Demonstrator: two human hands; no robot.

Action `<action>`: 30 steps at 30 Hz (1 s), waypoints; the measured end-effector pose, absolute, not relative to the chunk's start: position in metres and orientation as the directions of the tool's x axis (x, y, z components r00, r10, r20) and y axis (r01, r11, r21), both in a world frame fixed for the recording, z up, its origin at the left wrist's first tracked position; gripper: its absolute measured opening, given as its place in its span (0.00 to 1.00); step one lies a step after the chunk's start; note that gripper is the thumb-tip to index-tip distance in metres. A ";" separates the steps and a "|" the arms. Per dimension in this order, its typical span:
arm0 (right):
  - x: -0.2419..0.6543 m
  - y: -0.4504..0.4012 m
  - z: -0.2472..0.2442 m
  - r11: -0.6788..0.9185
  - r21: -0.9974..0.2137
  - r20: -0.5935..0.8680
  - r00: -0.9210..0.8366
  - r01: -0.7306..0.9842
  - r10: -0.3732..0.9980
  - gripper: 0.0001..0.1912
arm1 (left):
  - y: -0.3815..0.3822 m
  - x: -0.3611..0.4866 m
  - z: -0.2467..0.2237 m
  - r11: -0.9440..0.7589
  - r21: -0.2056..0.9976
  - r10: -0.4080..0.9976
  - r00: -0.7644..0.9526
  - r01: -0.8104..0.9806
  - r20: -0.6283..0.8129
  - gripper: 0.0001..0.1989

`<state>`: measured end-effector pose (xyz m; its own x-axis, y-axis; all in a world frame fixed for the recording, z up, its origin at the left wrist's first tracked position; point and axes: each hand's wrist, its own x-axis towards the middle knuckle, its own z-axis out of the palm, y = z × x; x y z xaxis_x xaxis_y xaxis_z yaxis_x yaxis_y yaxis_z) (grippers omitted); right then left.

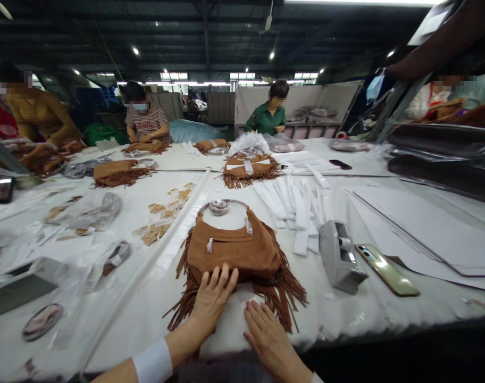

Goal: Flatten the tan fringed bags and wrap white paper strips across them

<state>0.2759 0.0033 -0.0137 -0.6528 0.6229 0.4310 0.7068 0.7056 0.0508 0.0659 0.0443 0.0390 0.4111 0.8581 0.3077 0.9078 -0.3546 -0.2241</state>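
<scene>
A brown suede handbag with long fringe lies flat in front of me, its zipper pocket facing up and its wrapped strap curving away at the far side. My left hand rests on the bag's near edge, fingers stretched out. Just right of it, my right hand lies flat on a pale sheet at the table's near edge, fingers extended, close to the fringe. A small clear piece, perhaps tape or film, sits between the bag and my right fingertips.
A grey tape dispenser and a phone stand to the right. White strips lie beyond them. Another fringed bag is farther back. Brown tags are scattered left. Co-workers sit across the table.
</scene>
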 end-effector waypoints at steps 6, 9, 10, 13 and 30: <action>0.271 -0.003 -0.013 0.666 0.097 0.368 -0.648 0.740 0.667 0.26 | 0.059 0.059 0.058 -0.266 -0.129 0.951 0.281 0.955 0.126 0.58; 0.269 -0.004 -0.013 0.655 0.089 0.391 -0.631 0.750 0.670 0.25 | 0.068 0.057 0.060 -0.319 -0.122 0.946 0.324 0.940 0.026 0.61; 0.268 -0.005 -0.014 0.651 0.077 0.402 -0.621 0.755 0.672 0.24 | 0.070 0.056 0.060 -0.330 -0.130 0.942 0.334 0.935 0.011 0.61; 0.264 -0.005 -0.017 0.642 0.034 0.423 -0.593 0.766 0.685 0.24 | 0.077 0.055 0.060 -0.355 -0.149 0.934 0.356 0.923 -0.018 0.59; 0.239 -0.002 -0.054 0.648 -0.012 0.454 -0.573 0.762 0.682 0.37 | 0.118 0.041 0.089 -0.393 0.195 0.884 0.428 0.899 -0.189 0.57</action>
<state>0.2394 -0.0019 -0.0540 -0.5733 0.6824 0.4535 0.7616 0.6479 -0.0121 0.0409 0.1181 0.0886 0.4276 0.8839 -0.1895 0.8987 -0.3930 0.1949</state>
